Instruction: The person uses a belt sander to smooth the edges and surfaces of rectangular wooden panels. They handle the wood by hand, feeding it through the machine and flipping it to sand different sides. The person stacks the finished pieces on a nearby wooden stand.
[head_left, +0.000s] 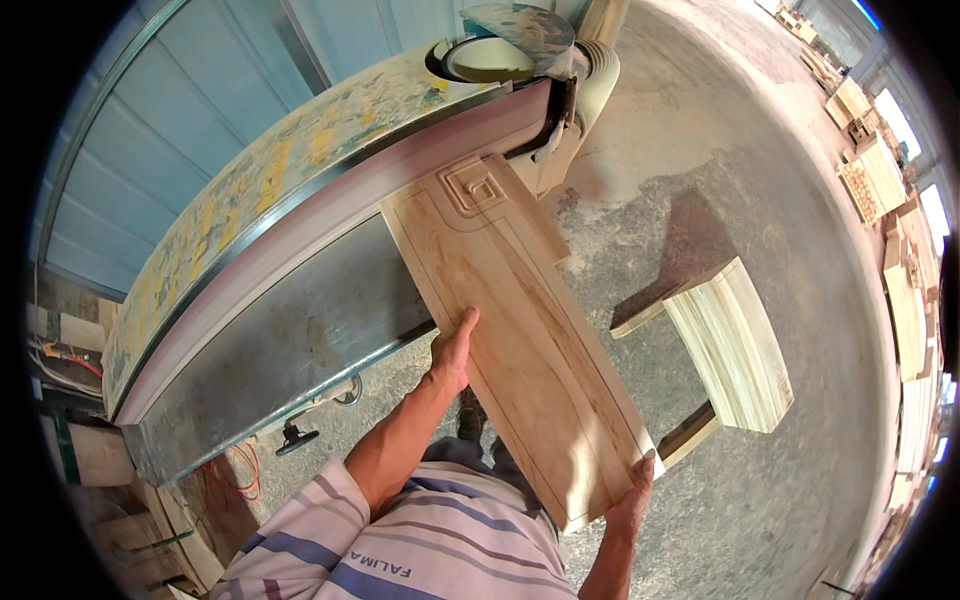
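A long wooden panel (520, 350) lies slantwise across the middle of the view, a square spiral carved at its far end. That end reaches the pinkish sanding belt (350, 200) of a long belt sander; whether it touches the belt I cannot tell. My left hand (454, 352) grips the panel's left edge about midway, thumb on top and the other fingers hidden beneath. My right hand (632, 496) clasps the near right corner, its thumb at the edge. Under the panel's far part sits the sander's grey metal table (290, 310).
To the right, a stack of pale wooden boards (730, 345) rests on wooden supports above the dusty concrete floor (800, 260). A black-handled crank (297, 438) juts below the sander table. A ribbed hose (600, 75) stands at the sander's far end. Timber piles (870, 185) line the far right.
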